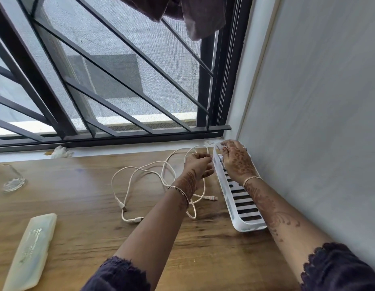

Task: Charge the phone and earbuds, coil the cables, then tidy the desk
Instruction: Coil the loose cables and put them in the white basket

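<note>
White cables (144, 175) lie in loose tangled loops on the wooden desk (77, 206), their plug ends near the middle. My left hand (198, 165) is over the loops and pinches a strand of cable. A white slotted basket (241, 204) lies along the wall at the right. My right hand (234, 159) reaches into the basket's far end, fingers curled over something white that I cannot make out. No phone or earbuds are in view.
A pale translucent case (29, 253) lies at the near left. A clear glass (12, 177) stands at the far left. Crumpled paper (60, 151) sits on the window sill under the barred window. The grey wall (318, 122) bounds the right side.
</note>
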A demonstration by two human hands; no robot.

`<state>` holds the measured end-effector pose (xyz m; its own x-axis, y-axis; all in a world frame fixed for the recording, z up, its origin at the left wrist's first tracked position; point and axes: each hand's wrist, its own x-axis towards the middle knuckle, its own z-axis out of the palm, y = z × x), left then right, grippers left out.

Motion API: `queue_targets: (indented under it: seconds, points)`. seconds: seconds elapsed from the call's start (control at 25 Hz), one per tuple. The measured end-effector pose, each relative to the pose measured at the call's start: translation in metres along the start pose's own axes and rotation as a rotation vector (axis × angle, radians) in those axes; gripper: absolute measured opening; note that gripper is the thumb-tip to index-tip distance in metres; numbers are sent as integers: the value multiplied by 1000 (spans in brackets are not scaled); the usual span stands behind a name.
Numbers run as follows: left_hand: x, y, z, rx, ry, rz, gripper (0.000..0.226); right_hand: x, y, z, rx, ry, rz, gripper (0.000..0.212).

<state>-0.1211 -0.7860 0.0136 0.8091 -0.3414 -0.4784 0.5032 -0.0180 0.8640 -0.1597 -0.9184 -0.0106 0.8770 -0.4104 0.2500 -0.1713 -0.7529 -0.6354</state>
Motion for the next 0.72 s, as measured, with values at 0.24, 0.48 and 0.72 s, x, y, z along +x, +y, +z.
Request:
queue_targets:
  seconds: [0.24,0.48,0.72]
  points:
    - [-25,13,-17,4,10,111,15,-21,-38,-3,-115,90,-143,28]
    - [-60,8,-74,86,104,204,13,-69,-95,19,-139,8,-307,29]
    - [-95,-24,-167,87,280,185,18,-125,-136,62,-145,-155,-381,29]
